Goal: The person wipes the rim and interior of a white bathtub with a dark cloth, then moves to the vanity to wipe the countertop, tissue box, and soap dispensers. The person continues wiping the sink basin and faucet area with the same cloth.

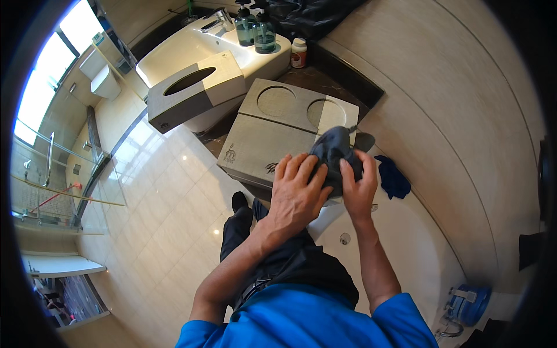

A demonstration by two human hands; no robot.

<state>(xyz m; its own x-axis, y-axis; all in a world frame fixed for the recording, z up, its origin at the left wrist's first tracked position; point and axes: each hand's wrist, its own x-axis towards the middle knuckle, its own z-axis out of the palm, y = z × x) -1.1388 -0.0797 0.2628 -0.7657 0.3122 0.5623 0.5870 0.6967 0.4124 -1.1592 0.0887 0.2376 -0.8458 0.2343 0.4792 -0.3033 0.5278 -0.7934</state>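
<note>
A grey box [270,135] with two round recesses in its top and a printed emblem stands before me, over the edge of the bathtub. On its right side lies a bunched dark grey cloth [333,150]. My left hand [298,187] rests on the cloth's left part, fingers spread over it and the box lid. My right hand [360,187] pinches the cloth's right edge between thumb and fingers. A grey tissue box [198,87] with an oval opening sits tilted on the washbasin's rim. A dark blue cloth [393,177] lies on the tub's edge, right of my right hand.
The washbasin [178,48] holds a chrome tap [223,19] and two green pump bottles [264,37]. Beside it stands a small white bottle [298,53]. The white bathtub [391,235] is at my right, with a blue object [470,304] at its far end. Tiled floor [169,209] lies left.
</note>
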